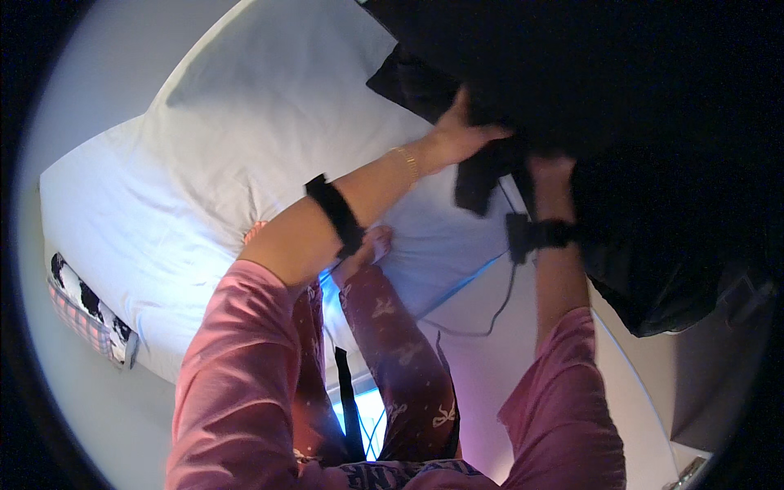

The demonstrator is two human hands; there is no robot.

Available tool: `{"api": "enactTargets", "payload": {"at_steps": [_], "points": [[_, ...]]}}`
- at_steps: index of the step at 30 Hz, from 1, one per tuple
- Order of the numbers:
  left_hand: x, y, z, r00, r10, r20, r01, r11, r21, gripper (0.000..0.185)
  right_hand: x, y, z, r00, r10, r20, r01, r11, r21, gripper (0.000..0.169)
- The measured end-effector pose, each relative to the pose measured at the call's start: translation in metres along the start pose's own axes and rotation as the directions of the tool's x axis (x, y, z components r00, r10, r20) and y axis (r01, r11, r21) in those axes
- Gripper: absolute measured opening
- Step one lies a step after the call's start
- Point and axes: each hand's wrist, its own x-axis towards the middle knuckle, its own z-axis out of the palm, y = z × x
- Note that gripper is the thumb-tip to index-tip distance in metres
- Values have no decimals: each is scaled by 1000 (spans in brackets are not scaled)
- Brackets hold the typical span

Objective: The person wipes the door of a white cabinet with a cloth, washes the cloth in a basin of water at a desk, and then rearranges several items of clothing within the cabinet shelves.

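A large piece of black fabric fills the upper right, its folds mostly lost in darkness. My left hand reaches to its lower left edge, thumb and a finger spread against the dark cloth. The other left fingers are hard to make out. A short black flap hangs just below that hand. To the right, my right hand is blurred, with its fingers curled into the black fabric. Beneath both hands lies a bed with a white sheet, on which my bare feet stand.
A black strap rings my left forearm. Another strap with a small black box is on my right wrist, and a thin cable trails from it. Pillows with patterned covers lie at the left. A bright window shows between my legs.
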Motion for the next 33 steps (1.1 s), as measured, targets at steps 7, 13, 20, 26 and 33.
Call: {"api": "enactTargets", "payload": {"at_steps": [7,13,20,26,33], "points": [[126,21,39,995,41,-92,13,856,516,84,60,-79,52,902,-276,-333,-155,513,-844,41],[40,-21,15,999,30,-40,23,428,904,28,-13,-40,-41,876,-129,-464,-363,457,-812,44],[-129,-63,-113,917,-48,-395,223,884,411,26,-108,18,41,920,150,-361,-359,691,-628,58],[-275,29,-170,872,37,-488,388,555,736,26,-156,5,109,940,245,-239,-342,684,-644,42],[-381,150,-140,851,-69,-520,499,416,760,21,-255,-41,205,960,222,172,0,610,-792,21]]}}
